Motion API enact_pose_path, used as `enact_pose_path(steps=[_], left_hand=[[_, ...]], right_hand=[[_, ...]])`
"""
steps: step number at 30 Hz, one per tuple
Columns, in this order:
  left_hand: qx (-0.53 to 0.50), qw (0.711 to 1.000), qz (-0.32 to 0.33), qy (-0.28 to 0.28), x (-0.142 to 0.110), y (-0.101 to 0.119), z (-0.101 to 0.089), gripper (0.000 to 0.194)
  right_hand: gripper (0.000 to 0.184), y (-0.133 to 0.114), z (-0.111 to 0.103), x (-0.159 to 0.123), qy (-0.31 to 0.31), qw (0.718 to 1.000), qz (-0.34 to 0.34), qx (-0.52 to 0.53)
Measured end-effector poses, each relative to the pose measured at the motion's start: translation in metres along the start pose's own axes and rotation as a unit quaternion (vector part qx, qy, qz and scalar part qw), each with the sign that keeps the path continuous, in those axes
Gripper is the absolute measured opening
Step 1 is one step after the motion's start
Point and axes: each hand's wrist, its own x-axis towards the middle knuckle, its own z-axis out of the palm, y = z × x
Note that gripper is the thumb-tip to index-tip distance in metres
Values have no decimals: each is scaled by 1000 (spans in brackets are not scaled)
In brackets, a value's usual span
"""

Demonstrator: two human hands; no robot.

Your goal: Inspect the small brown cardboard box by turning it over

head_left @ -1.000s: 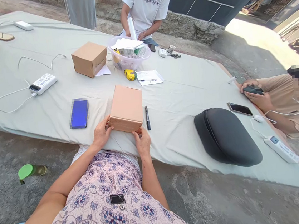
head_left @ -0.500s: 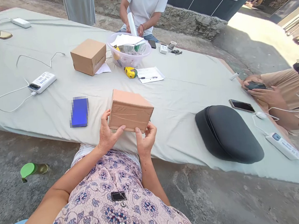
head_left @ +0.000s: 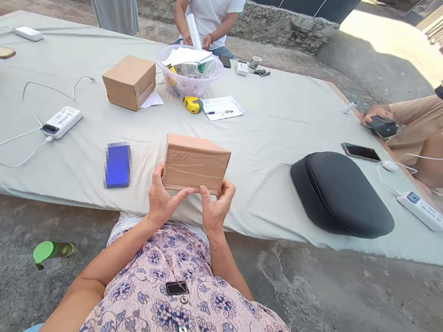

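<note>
Grey cloth covers the long desk [head_left: 281, 127], which runs from the upper left of the frame down to the lower right, its near edge cutting across the middle above bare concrete. At far left, below that edge, a green-capped bottle [head_left: 49, 251] lies on the ground. On the cloth at left sit a white power bank [head_left: 61, 122] with its cable and, nearer, a blue phone [head_left: 117, 165], with open cloth between them. Upper centre holds a second box [head_left: 130, 82], a clear bowl [head_left: 190, 77] and a yellow tape measure [head_left: 192, 104] close together.

At centre, just over the near edge, the box [head_left: 194, 162] is lifted off the cloth and tilted, its taped face toward the camera. The left hand [head_left: 161, 199] grips its lower left corner, thumb on the face; the right hand [head_left: 215, 206] cups its lower right edge, fingers curled against it.

Right of the box lies a wide bare stretch of cloth, then a black case [head_left: 340, 195] near the edge, a phone [head_left: 361, 151] and a white power strip [head_left: 423, 210]. Another person's hand [head_left: 378, 116] rests at the right edge.
</note>
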Motion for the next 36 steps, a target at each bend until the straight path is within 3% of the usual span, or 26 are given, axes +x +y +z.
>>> enact_pose_path(steps=[5,13,19,25,31,36], left_hand=[[5,1000,3,6,0,-2,-1,100],[9,1000,-2,7,0,-2,-5,99],[7,1000,3,26,3,-5,-6,99],[-2,1000,13,26,7,-4,-8,97],[-12,1000,21,10,11,-7,-12,98],[-64,997,29,23,14,-22,-13,91]], right_hand=[[44,-1,-4,3,0,1000,-14,9],[40,1,-6,5,-1,999,-44,19],[44,4,-6,5,-43,996,-71,44],[43,2,-4,5,-39,996,-56,49],[54,1,-2,2,-48,996,-64,24],[40,-5,-3,8,-61,991,-112,28]])
